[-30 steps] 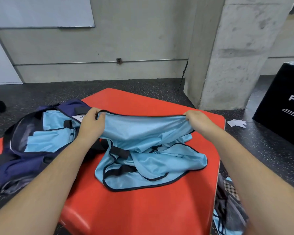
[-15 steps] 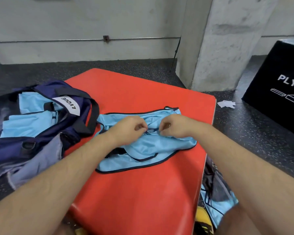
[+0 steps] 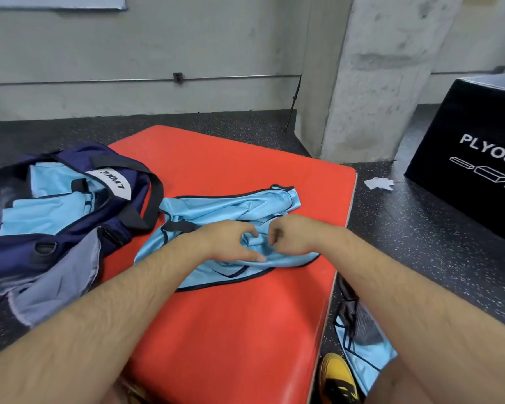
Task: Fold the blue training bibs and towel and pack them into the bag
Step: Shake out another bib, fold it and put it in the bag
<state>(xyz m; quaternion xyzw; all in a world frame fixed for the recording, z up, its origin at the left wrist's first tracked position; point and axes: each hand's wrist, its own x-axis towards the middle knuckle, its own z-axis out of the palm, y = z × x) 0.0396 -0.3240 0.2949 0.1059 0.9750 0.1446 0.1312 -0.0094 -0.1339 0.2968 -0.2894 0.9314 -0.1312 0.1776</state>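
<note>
A light blue training bib (image 3: 231,208) with dark trim lies folded over on the red mat (image 3: 231,330). Both hands sit on its near middle, close together. My left hand (image 3: 231,243) has fingers and thumb curved round a bunch of the bib's fabric. My right hand (image 3: 286,236) is curled into a fist and pinches the fabric beside it. To the left, the navy bag (image 3: 70,234) lies open, half on the mat, with folded blue bibs (image 3: 41,211) inside. More blue fabric (image 3: 359,354) lies on the floor at the right of the mat.
A black plyo box (image 3: 473,158) stands at the right, a concrete pillar (image 3: 370,83) behind the mat. A scrap of white paper (image 3: 378,183) lies on the dark floor. A yellow shoe (image 3: 337,380) shows at the bottom right, next to a dark mesh item (image 3: 350,310).
The hands brought the bib's far edge toward me, folding it over, and came together on its middle. Since half a second ago they have barely moved; the view shifted slightly.
</note>
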